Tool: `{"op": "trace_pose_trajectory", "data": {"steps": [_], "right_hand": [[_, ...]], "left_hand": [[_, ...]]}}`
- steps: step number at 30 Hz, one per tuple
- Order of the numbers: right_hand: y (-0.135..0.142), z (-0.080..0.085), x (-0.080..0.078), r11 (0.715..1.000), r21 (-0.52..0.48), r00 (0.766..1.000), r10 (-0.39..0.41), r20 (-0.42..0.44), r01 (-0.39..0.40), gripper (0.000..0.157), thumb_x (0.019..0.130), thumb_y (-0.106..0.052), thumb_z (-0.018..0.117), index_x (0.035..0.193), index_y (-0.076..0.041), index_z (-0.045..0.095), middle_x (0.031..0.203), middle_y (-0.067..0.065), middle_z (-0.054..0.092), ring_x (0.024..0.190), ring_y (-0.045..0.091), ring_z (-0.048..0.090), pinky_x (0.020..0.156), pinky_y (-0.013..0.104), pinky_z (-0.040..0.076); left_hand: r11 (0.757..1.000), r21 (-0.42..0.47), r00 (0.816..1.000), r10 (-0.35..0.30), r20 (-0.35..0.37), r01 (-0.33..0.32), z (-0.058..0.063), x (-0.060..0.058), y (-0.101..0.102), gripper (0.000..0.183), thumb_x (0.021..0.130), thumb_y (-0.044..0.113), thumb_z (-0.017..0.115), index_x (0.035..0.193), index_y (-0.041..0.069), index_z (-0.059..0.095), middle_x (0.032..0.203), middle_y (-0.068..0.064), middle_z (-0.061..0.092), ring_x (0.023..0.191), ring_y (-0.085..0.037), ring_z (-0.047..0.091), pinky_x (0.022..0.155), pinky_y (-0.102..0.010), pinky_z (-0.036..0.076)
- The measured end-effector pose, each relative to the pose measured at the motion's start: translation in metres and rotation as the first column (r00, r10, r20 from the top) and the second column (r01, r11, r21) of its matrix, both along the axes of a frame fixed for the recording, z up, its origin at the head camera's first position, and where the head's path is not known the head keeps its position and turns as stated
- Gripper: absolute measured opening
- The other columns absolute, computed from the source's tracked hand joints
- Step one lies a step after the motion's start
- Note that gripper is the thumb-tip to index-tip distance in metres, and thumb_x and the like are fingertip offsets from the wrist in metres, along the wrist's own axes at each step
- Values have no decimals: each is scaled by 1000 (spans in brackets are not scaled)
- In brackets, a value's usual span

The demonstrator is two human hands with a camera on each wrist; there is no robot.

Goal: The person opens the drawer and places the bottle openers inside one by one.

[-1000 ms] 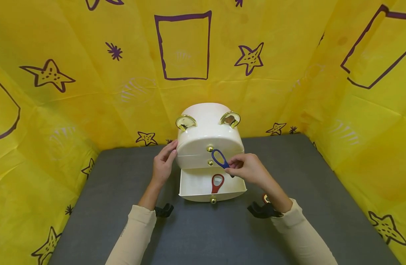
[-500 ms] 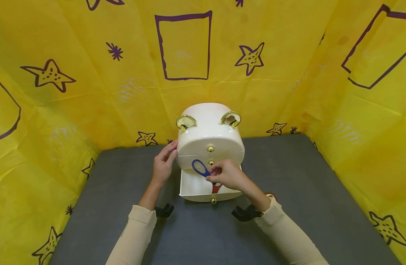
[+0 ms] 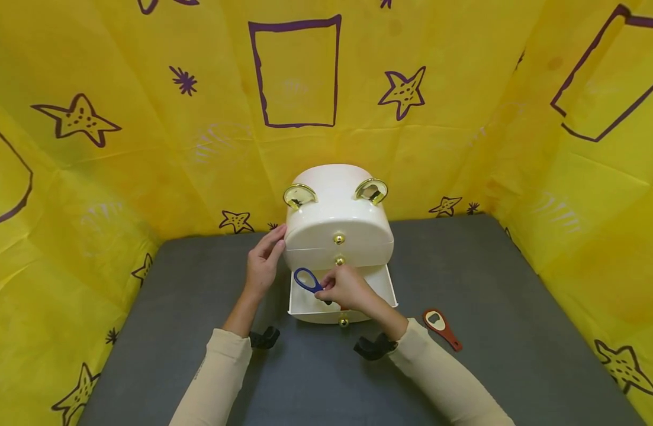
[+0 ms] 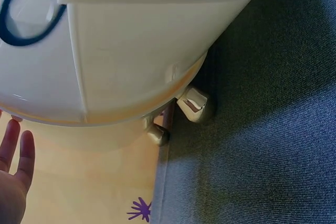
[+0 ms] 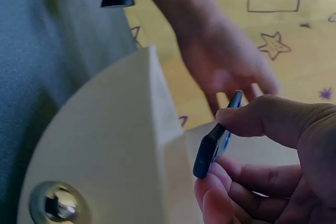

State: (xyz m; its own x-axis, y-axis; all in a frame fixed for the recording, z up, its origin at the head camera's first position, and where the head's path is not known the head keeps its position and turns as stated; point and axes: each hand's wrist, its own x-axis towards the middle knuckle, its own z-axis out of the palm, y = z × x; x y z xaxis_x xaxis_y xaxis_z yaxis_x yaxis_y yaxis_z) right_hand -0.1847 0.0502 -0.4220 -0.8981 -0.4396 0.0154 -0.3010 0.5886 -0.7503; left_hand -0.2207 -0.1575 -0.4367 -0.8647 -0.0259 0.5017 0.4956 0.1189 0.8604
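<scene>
A white rounded drawer box [image 3: 337, 204] with two gold ears stands at the back of the table. Its bottom drawer [image 3: 304, 307] is pulled out. My right hand [image 3: 347, 289] pinches a blue bottle opener [image 3: 315, 287] by its handle over that drawer, loop pointing up and left. In the right wrist view, thumb and fingers grip the opener [image 5: 207, 153] edge-on. Only a sliver of a red bottle opener [image 3: 343, 307] in the drawer shows beneath my right hand. My left hand [image 3: 263, 260] rests with extended fingers against the box's left side.
Another red bottle opener [image 3: 442, 330] lies on the grey table [image 3: 491, 284], right of the drawer. Gold knobs [image 3: 339, 239] stick out from the drawer fronts. Yellow cloth walls [image 3: 209, 142] enclose the back and sides.
My right hand has carried the blue bottle opener left and down over the open drawer, covering most of the red one there. The red opener on the table is uncovered. My left hand stays put.
</scene>
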Motion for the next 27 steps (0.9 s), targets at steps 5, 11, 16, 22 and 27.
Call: {"op": "trace_pose_trajectory", "data": {"steps": [5, 11, 16, 22, 27], "right_hand": [[-11, -9, -4, 999, 48, 998, 24, -54, -21, 12, 75, -17, 78, 69, -8, 72, 62, -2, 67, 54, 1, 48, 50, 15, 40], [-19, -16, -5, 998, 59, 996, 27, -84, -22, 7, 73, -8, 75, 67, -5, 72, 62, 2, 69, 54, 3, 46, 50, 15, 38], [-21, -23, -5, 997, 66, 996, 35, -87, -30, 7, 70, -2, 69, 65, -6, 71, 58, 1, 65, 53, 4, 44, 50, 15, 36], [-14, -26, -7, 997, 71, 998, 38, -50, -34, 5, 74, -6, 71, 69, -6, 72, 61, 0, 66, 54, 3, 46, 53, 16, 40], [8, -19, -9, 999, 38, 999, 32, 25, -33, 8, 80, -11, 73, 79, -3, 73, 70, 4, 70, 57, 5, 51, 55, 19, 45]], "left_hand": [[1000, 2, 1000, 5, -29, -5, -7, -6, -3, 31, 95, -2, 57, 125, -9, 60, 134, -29, 55, 122, 5, 54, 101, -15, 45], [1000, 30, 999, 1, -34, 0, -12, -8, -3, 31, 94, -4, 57, 124, -10, 60, 133, -31, 55, 122, 2, 55, 101, -15, 46], [1000, 16, 1000, 15, -12, -15, -11, -6, -3, 31, 95, -1, 58, 125, -7, 61, 134, -27, 56, 123, 0, 55, 101, -14, 45], [1000, 19, 1000, 13, -11, -13, -11, -6, -2, 31, 94, -3, 57, 125, -10, 60, 134, -29, 56, 122, 4, 54, 101, -14, 45], [1000, 8, 1000, 11, 14, -12, -10, -6, -2, 32, 95, -4, 56, 126, -9, 59, 136, -27, 55, 122, 5, 54, 101, -13, 45]]}}
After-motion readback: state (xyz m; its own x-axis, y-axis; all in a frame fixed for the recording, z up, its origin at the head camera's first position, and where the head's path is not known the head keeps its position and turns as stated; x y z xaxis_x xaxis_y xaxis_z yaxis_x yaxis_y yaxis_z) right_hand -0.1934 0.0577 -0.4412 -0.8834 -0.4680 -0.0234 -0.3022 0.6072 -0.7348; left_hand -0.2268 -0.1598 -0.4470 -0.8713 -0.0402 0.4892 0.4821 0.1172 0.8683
